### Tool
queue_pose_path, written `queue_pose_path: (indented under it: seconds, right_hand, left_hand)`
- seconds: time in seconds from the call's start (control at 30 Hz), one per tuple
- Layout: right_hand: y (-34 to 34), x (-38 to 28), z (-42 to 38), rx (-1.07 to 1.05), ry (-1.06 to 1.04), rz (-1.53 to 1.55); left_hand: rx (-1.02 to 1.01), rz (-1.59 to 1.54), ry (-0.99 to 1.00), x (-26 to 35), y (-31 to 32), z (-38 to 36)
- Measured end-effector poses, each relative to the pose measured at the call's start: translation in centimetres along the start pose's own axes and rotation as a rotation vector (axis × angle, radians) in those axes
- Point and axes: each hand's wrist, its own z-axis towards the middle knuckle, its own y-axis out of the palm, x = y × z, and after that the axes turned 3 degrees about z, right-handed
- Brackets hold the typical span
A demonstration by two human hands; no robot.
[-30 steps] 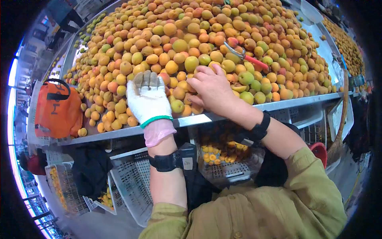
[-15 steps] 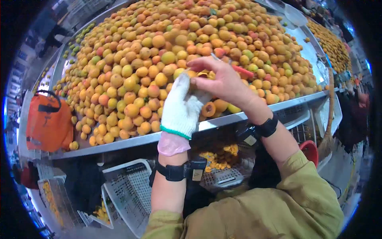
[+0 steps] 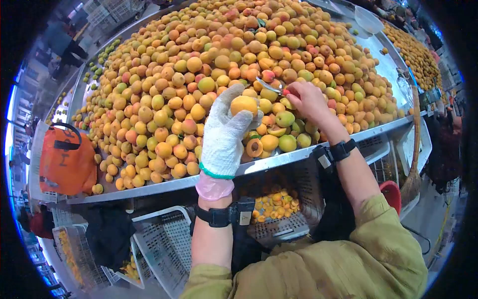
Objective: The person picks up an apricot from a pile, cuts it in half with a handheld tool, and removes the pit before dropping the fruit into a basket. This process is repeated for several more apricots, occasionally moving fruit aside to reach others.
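Observation:
My left hand (image 3: 222, 133), in a white knit glove with a green cuff, is closed around a whole yellow-orange apricot (image 3: 244, 104). To its right, my bare right hand (image 3: 311, 103) grips the red handle of a small knife (image 3: 269, 86). The knife's curved metal blade points left, over the fruit and apart from the held apricot. Both hands are above the near side of a big heap of apricots (image 3: 164, 102). A cut apricot half (image 3: 254, 147), its hollow facing up, lies just right of the glove.
The heap lies on a metal table with a raised front edge (image 3: 294, 158). Underneath, a crate (image 3: 284, 235) contains apricot halves (image 3: 275, 205), beside another grey crate (image 3: 164, 239). An orange bag (image 3: 67, 162) stands left; a broom (image 3: 413, 144) and red bucket (image 3: 391, 195) are right.
My hands have moved apart: the right went rightward with the knife, which now points left. A whole apricot now shows in my gloved left hand. More halves are visible in the crate below.

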Motion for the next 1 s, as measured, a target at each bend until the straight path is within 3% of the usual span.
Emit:
queue_pose_path:
  seconds: [0.1, 0.17, 0.3, 0.37, 0.43, 0.53, 0.6, 0.63, 0.7, 0.77, 0.9, 0.93, 1.0]
  right_hand:
    - [0.2, 0.4, 0.6, -0.057, -0.047, 0.026]
    - [-0.5, 0.1, 0.3, -0.091, 0.03, 0.162]
    - [-1.1, -0.1, 0.1, -0.013, 0.049, 0.363]
    - [-1.5, -0.5, -0.1, 0.042, 0.15, 0.537]
    - [-2.3, -1.0, -0.2, -0.054, 0.263, 0.606]
    - [-2.7, -1.4, 0.0, 0.006, 0.225, 0.594]
    - [-3.6, -2.2, 0.0, -0.156, 0.559, 1.02]
    - [-3.9, -2.5, -0.2, -0.159, 0.56, 1.022]
    - [-4.1, -3.0, -1.0, -0.224, 0.69, 1.475]
    - [-3.8, -3.8, -1.5, -0.262, 0.707, 1.588]
    - [-3.8, -4.7, -2.0, -0.391, 0.863, 1.952]
    - [-4.2, -5.4, -2.0, -0.333, 0.961, 1.893]
    - [-5.3, -6.7, -2.0, -0.35, 0.967, 1.901]
  left_hand:
    - [0.022, 0.127, 0.081, -0.7, 0.1, 0.7]
    - [0.049, 0.215, 0.105, -0.8, 0.2, 1.0]
    - [0.124, 0.46, 0.069, -0.7, -0.1, 1.3]
    - [0.153, 0.59, 0.057, -0.7, -0.2, 1.3]
    - [0.195, 0.808, 0.104, -0.4, 0.1, 1.3]
    - [0.223, 0.811, 0.102, -0.7, -0.3, 1.4]
    - [0.236, 0.856, 0.122, -0.7, -0.4, 1.4]
    - [0.225, 0.828, 0.083, -0.6, -0.5, 1.4]
    - [0.214, 0.801, 0.041, -0.3, -0.3, 1.3]
    - [0.181, 0.466, -0.106, 0.1, 0.2, 1.1]
    - [0.175, 0.463, -0.051, -1.0, -0.4, 1.6]
    - [0.167, 0.508, -0.033, -1.1, -0.6, 1.7]
    - [0.161, 0.552, -0.014, -1.1, -0.6, 1.7]
